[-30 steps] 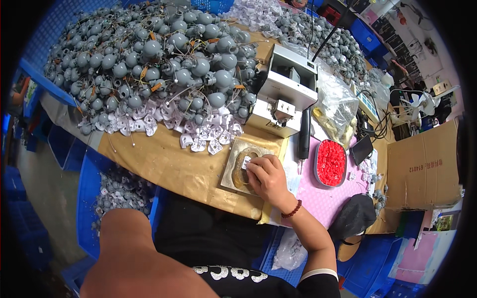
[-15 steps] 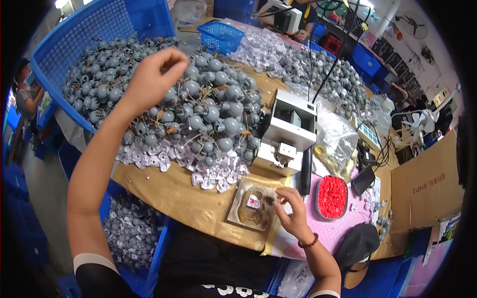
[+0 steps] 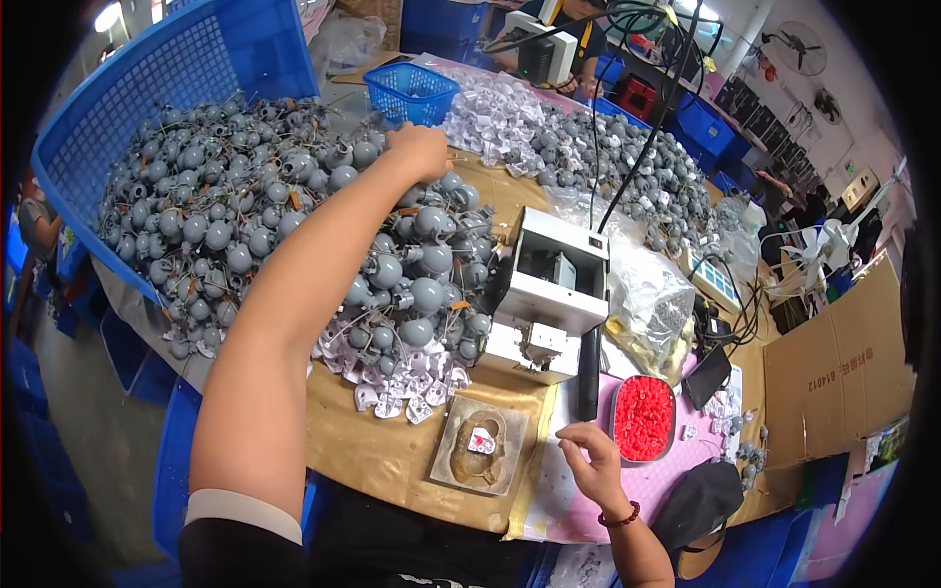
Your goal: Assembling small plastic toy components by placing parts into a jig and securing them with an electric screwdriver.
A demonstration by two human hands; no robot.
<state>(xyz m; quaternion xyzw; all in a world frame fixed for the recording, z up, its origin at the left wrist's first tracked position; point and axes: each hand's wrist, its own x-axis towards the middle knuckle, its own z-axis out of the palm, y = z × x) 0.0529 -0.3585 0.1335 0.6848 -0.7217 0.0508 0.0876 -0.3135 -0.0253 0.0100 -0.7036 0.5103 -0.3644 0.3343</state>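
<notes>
My left arm stretches over the big pile of grey round plastic housings (image 3: pixel 428 294). My left hand (image 3: pixel 420 153) is at the pile's far edge by a small blue basket (image 3: pixel 412 94), its fingers curled in; what they hold, if anything, is hidden. At the front of the table lies a square block fixture (image 3: pixel 453 470) with a shaped hollow. A small white plate with a red piece (image 3: pixel 481 441) sits in that hollow. To the right of the fixture, my right hand (image 3: pixel 594 466) hovers with loosely bent fingers, thumb apart, and nothing visible in them.
A white machine (image 3: pixel 534 338) stands behind the fixture. Right of it is a tub of red parts (image 3: pixel 643 419). White plates (image 3: pixel 412 387) lie along the pile's front. A black cap (image 3: pixel 698 505), a cardboard box (image 3: pixel 838 363) and cables (image 3: pixel 750 323) occupy the right side.
My left hand has reached farther forward and right across the pile. My right hand has drawn away from the fixture, a little lower. The whole view has shifted slightly.
</notes>
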